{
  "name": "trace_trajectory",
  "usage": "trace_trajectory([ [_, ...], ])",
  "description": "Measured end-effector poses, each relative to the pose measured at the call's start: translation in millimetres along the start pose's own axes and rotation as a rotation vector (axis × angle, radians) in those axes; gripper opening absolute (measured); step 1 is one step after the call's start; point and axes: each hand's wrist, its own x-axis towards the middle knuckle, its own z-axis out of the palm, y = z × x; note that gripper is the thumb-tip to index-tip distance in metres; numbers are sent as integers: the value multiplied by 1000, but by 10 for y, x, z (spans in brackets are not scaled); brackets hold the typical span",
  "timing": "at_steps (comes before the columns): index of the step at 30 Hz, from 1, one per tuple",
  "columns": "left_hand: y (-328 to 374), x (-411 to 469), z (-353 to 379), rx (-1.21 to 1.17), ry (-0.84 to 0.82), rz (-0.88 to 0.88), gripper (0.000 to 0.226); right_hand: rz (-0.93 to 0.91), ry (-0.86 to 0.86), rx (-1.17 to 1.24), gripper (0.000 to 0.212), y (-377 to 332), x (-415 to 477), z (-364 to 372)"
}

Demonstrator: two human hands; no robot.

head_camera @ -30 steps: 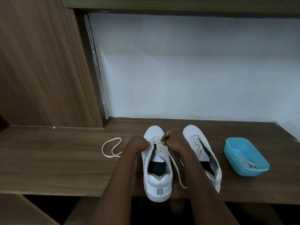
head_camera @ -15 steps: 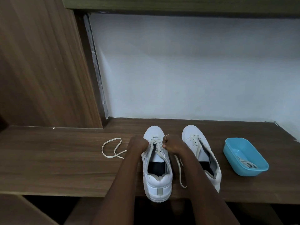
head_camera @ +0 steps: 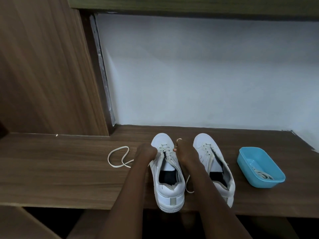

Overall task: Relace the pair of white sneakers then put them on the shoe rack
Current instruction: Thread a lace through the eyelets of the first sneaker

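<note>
Both sneakers stand side by side on the wooden shelf [head_camera: 60, 169], toes to the wall, heels at the front edge. The work is on the left sneaker [head_camera: 170, 192]: only the crossings nearest the toe are in, and the upper eyelets [head_camera: 168, 156] look bare. The left hand [head_camera: 146, 152] is curled tight beside the eyelet row, apparently gripping the lace [head_camera: 119, 156], whose slack loops out left across the shelf. The right hand [head_camera: 184, 152] is curled on the other side, thumb and finger seemingly pinching the other strand, though the contact itself is hidden. That strand's tail drops between the shoes. The right sneaker [head_camera: 203, 142] is only partly laced near the toe. A spare lace [head_camera: 263, 175] sits in the blue tub [head_camera: 264, 184], well apart to the right. To do this step well: pull both strands evenly so the crossing sits flat and centred, keep the lace untwisted, check that the tails stay about equal, then feed each tip through the next eyelet. Hold the shoe steady, as its heel overhangs the edge. Watch that the loose loop does not snag. I cannot name any shoe rack for sure.
</note>
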Motion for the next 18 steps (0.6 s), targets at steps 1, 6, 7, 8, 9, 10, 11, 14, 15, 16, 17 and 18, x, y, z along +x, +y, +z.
trace_trajectory([
  [1,-10,-7,-27,38,-37,51,21,11,34,-20,25,-16,-17,-1],
  [6,-9,-56,-123,167,-67,97,26,215,62,-107,28,37,-60,-84],
  [7,-13,-41,-127,170,-52,99,27,226,3,-80,29,50,-56,-87],
  [8,-28,-28,-130,159,-42,105,26,214,-77,-61,31,64,-43,-73],
  [9,-31,-30,-138,151,-29,112,26,188,-163,-55,37,62,-41,-52],
  [10,-45,-6,-137,144,-3,125,28,165,-233,-52,44,39,-52,-37],
  [11,-51,1,-135,131,15,122,29,149,-271,-43,50,7,-74,-25],
  [14,-38,2,-124,119,34,130,28,209,-293,108,56,-67,-119,18],
  [15,-30,-5,-122,114,41,131,27,247,-275,156,56,-76,-120,43],
  [16,-18,-22,-128,110,47,125,26,293,-248,221,55,-81,-115,62],
  [17,-13,-31,-124,96,55,122,24,332,-229,282,54,-87,-114,78],
  [18,-16,-27,-115,74,59,125,22,364,-209,394,53,-91,-106,96],
])
